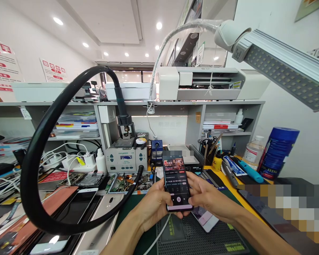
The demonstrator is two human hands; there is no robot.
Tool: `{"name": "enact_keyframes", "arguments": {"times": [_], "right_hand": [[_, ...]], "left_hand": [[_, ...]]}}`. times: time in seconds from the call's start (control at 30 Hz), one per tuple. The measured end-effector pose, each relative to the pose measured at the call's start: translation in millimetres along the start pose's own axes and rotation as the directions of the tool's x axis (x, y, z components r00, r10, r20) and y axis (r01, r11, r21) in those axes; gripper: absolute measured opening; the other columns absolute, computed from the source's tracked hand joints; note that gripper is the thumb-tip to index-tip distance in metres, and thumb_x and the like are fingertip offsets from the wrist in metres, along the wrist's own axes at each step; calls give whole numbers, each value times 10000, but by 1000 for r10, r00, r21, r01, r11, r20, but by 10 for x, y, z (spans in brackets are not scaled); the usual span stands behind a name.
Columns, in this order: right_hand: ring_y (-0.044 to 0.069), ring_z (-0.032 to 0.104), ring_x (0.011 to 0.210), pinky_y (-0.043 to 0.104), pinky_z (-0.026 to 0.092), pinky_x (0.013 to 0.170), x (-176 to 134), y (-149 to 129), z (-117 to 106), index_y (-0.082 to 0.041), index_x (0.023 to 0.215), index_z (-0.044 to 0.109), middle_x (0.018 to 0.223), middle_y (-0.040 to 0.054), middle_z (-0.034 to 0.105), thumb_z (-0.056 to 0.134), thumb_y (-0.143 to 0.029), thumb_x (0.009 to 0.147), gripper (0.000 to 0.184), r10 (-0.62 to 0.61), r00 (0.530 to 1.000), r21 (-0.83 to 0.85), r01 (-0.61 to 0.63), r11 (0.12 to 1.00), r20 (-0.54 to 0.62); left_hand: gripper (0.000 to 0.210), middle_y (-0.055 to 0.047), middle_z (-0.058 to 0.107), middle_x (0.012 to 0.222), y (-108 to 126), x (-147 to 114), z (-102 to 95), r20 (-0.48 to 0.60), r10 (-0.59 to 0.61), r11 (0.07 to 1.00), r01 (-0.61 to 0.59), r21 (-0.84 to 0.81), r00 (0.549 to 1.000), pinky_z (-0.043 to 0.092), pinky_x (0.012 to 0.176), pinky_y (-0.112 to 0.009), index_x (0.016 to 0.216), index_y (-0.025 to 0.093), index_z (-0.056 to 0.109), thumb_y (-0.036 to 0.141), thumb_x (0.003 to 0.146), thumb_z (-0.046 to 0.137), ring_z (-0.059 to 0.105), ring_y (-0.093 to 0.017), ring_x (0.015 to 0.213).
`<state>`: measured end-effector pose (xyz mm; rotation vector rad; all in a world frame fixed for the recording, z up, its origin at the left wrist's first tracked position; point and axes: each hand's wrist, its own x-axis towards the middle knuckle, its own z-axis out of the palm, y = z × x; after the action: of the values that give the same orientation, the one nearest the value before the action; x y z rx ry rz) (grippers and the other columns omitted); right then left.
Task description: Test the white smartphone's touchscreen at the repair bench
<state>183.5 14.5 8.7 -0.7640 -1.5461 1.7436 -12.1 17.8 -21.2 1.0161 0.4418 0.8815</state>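
We see a dark phone (177,180) held upright, tilted back, above the workbench, its lit screen showing a red banner and a pause button. The left hand (156,198) is closed around its left edge, the thumb over the lower left of the screen; the right hand (203,193) is closed on the right edge, its thumb by the lower right corner. Below, we find a white-edged phone (206,219) lying on a dark grey mat (199,241), partly behind the right hand. A white cable (159,236) runs up beneath the hands; we cannot tell whether it joins the held phone. Behind the left hand sits a tray (111,191) full of small circuit boards, and beyond it a grey bench station (123,159). To the left, a thick black hose (29,170) loops over several flat phones, among them a gold phone (102,226). On the right we see a clear bottle (252,156) just beside a blue canister (279,150). Above them reaches an LED lamp (287,67), and a white machine (168,84) stands on the grey shelf (138,103) at the back.
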Motion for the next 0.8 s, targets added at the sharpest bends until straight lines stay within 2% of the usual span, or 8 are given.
{"name": "enact_keyframes", "arguments": {"times": [0.3,0.57,0.7,0.8], "right_hand": [[214,671,1007,297,579,706,-1,-6,27,-329,1465,395,1471,62,528,599,-28,728,822,6,999,-26,-7,1000,-35],[227,662,1035,313,573,719,3,-40,42,-314,1440,423,1442,71,544,589,-13,702,814,-1,999,-34,0,999,-33],[223,680,990,348,579,776,10,-32,39,-299,1442,419,1253,67,669,596,-20,697,815,1,1000,-32,-2,999,-19],[229,686,994,357,576,794,7,-21,35,-301,1436,426,1171,56,705,591,-19,690,814,1,1000,-32,-1,999,-16]], "left_hand": [[665,-89,711,864,-12,-9,1,-4,4,1000,-4,0,1000,523,577,-306,1241,151,511,-3,594,486,701,-225,691],[683,-82,709,898,-6,-17,-4,-14,-3,1000,3,-1,1000,537,592,-318,1283,162,505,-2,619,509,697,-221,700],[683,-102,716,954,1,-11,-4,-9,-3,1000,3,-2,1000,536,582,-316,1275,154,515,2,609,512,704,-235,704],[681,-114,717,960,-1,-11,1,-4,-3,1000,3,-3,1000,534,576,-311,1270,145,520,6,603,510,715,-260,728]]}}
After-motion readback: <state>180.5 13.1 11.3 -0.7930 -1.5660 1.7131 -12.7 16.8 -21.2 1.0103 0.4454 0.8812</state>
